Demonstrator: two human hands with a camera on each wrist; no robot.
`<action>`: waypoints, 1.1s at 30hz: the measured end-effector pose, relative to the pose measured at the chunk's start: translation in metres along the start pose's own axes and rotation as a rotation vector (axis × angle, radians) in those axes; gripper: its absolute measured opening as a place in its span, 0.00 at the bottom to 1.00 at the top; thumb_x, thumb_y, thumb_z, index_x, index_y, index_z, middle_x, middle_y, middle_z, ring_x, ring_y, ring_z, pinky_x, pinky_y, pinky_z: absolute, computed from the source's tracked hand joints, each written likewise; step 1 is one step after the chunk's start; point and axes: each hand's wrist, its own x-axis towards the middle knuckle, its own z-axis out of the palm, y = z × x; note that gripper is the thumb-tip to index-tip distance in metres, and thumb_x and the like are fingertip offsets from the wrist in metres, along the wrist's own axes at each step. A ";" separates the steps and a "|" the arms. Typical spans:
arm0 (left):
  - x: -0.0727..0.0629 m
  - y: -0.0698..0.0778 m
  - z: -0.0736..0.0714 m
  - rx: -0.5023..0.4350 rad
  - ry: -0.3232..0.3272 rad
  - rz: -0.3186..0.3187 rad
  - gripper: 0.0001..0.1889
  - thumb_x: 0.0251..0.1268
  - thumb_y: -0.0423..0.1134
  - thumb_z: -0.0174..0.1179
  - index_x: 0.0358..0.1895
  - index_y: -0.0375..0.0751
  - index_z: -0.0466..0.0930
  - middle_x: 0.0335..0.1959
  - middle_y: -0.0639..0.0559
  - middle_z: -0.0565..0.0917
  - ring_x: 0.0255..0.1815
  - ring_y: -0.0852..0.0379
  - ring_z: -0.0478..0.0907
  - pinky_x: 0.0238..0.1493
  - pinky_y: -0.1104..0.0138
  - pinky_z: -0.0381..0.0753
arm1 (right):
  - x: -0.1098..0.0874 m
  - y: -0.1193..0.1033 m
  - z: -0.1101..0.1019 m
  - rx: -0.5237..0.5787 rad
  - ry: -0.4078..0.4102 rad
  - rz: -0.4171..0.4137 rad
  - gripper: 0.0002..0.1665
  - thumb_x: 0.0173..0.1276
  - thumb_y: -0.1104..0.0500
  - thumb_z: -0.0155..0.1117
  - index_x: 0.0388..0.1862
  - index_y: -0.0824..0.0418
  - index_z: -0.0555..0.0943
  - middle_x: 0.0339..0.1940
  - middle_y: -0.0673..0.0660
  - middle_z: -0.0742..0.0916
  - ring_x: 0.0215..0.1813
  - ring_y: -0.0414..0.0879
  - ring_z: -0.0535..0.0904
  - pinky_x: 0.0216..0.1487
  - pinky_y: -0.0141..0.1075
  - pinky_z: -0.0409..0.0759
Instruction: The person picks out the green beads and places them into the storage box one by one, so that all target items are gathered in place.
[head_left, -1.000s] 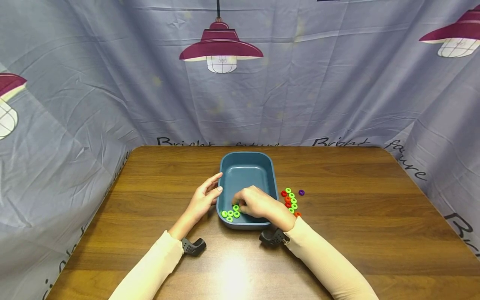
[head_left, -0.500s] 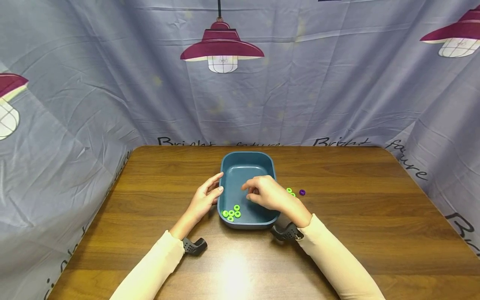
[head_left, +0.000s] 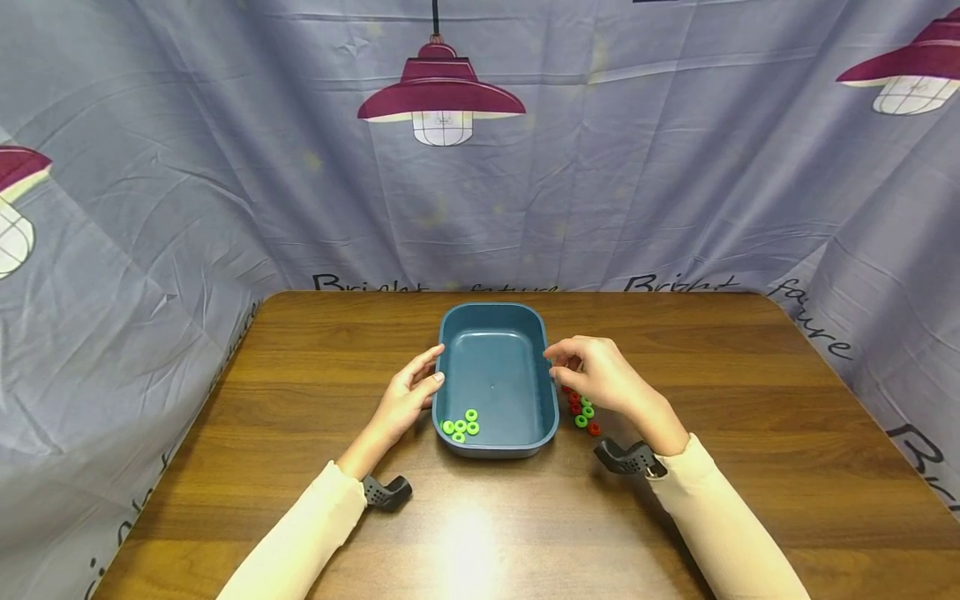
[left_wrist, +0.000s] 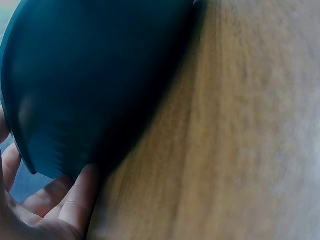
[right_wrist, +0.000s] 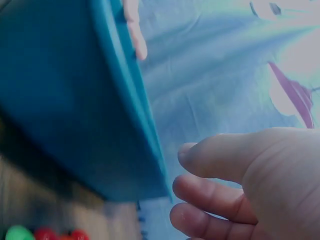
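A blue rectangular bin (head_left: 491, 362) stands on the wooden table, with several small green rings (head_left: 448, 427) in its near left corner. My left hand (head_left: 401, 398) rests against the bin's left side; the left wrist view shows fingertips (left_wrist: 85, 187) touching the outer wall. Beside the right rim is my right hand (head_left: 600, 375), bent fingers and thumb apart. Nothing shows between its fingers in the right wrist view. Below that hand, red rings (head_left: 575, 409) and green rings (head_left: 588, 412) lie on the table, some of them covered by the hand.
The wooden table (head_left: 337, 333) runs out on both sides of the bin. A grey curtain (head_left: 300, 167) printed with lamps hangs behind it. Black wrist-camera mounts (head_left: 387, 493) sit at both wrists.
My right hand has risen out of the bin and moved right across its rim to above the loose rings. The left hand and the green rings in the bin have stayed put.
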 end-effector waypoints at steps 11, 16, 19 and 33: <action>0.000 0.000 -0.001 -0.006 -0.002 0.002 0.28 0.78 0.34 0.51 0.78 0.40 0.62 0.73 0.30 0.69 0.68 0.33 0.75 0.55 0.55 0.87 | -0.027 0.032 -0.001 -0.074 -0.010 0.051 0.11 0.59 0.69 0.68 0.42 0.67 0.88 0.26 0.49 0.87 0.30 0.35 0.78 0.32 0.31 0.79; 0.000 0.000 0.000 -0.002 -0.001 0.000 0.28 0.78 0.35 0.51 0.78 0.41 0.62 0.75 0.31 0.68 0.68 0.33 0.74 0.55 0.54 0.87 | -0.037 0.040 0.001 -0.091 -0.030 0.068 0.10 0.59 0.68 0.69 0.41 0.66 0.88 0.26 0.48 0.87 0.29 0.33 0.78 0.32 0.31 0.79; 0.000 0.001 0.000 -0.002 -0.001 -0.003 0.28 0.78 0.35 0.52 0.78 0.41 0.62 0.76 0.32 0.67 0.69 0.33 0.74 0.56 0.52 0.87 | -0.044 0.044 0.002 -0.098 -0.043 0.088 0.10 0.59 0.68 0.69 0.41 0.65 0.88 0.26 0.47 0.86 0.29 0.33 0.77 0.32 0.31 0.78; 0.000 0.000 0.000 -0.015 -0.005 0.004 0.28 0.78 0.34 0.51 0.78 0.41 0.62 0.74 0.31 0.69 0.68 0.33 0.74 0.56 0.54 0.87 | -0.063 0.054 0.007 -0.109 -0.044 0.107 0.09 0.56 0.68 0.73 0.38 0.61 0.88 0.27 0.47 0.86 0.30 0.33 0.76 0.31 0.30 0.77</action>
